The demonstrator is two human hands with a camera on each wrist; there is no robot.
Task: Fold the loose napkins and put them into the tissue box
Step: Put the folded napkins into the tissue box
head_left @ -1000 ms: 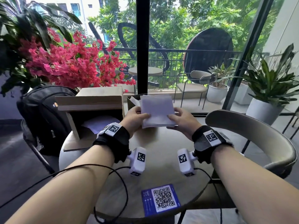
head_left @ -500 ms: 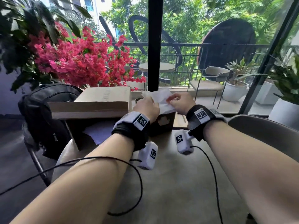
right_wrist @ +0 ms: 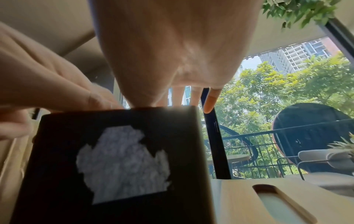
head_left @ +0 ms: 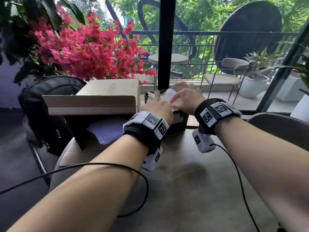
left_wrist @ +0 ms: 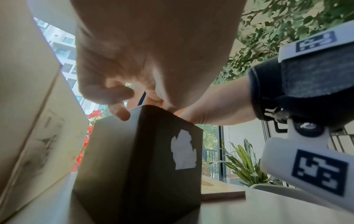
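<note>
A dark tissue box [head_left: 180,118] stands at the table's far edge, and a white cut-out on its front [right_wrist: 122,163] shows napkins inside. A folded white napkin [head_left: 168,95] lies across its open top. My left hand [head_left: 158,108] sits over the box's left top corner; in the left wrist view its fingers [left_wrist: 120,112] curl over the box [left_wrist: 134,159] at the rim, one tip touching the side. My right hand [head_left: 185,99] is over the right of the napkin, its blurred fingers [right_wrist: 209,103] straight past the far rim. Loose napkins [head_left: 108,131] lie in the cardboard box.
An open cardboard box [head_left: 100,101] lies on its side left of the tissue box. A black backpack [head_left: 50,106] sits behind it. A wooden lid with a slot [right_wrist: 268,201] lies right of the box. Wrist cables trail over the round table [head_left: 192,190]. A chair back [head_left: 284,131] curves at right.
Both hands carried the folded napkin forward from mid-table to the tissue box. The right hand has let go of its pinch and its fingers now stretch flat over the napkin.
</note>
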